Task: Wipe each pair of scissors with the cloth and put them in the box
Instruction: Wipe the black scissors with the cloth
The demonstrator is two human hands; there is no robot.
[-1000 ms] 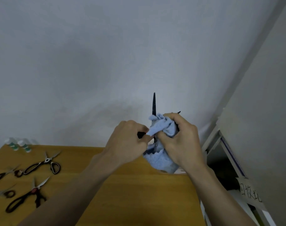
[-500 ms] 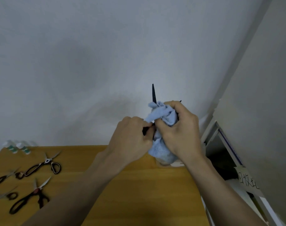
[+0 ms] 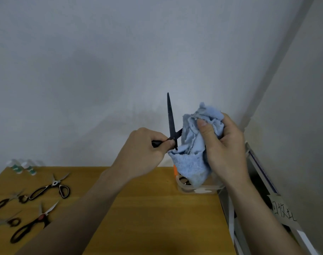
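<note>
My left hand [image 3: 144, 151] grips the handle of a pair of black scissors [image 3: 170, 118], held up in front of the wall with its blades spread; one blade points straight up. My right hand [image 3: 224, 146] holds a crumpled light blue cloth [image 3: 192, 159], which wraps the second blade and hangs down. Below the cloth a clear plastic box [image 3: 199, 190] stands at the table's far right edge, with a dark scissor handle and something orange inside. Several more scissors [image 3: 50, 188] lie on the wooden table [image 3: 147, 208] at the left.
Two small white bottles with green labels [image 3: 23, 167] stand at the table's back left corner. A white frame with a handwritten paper label [image 3: 284, 212] is to the right of the table. A grey wall is behind.
My right hand with the cloth has slid up and to the right off the upright blade, so that blade is now bare. The blades stand more spread apart.
</note>
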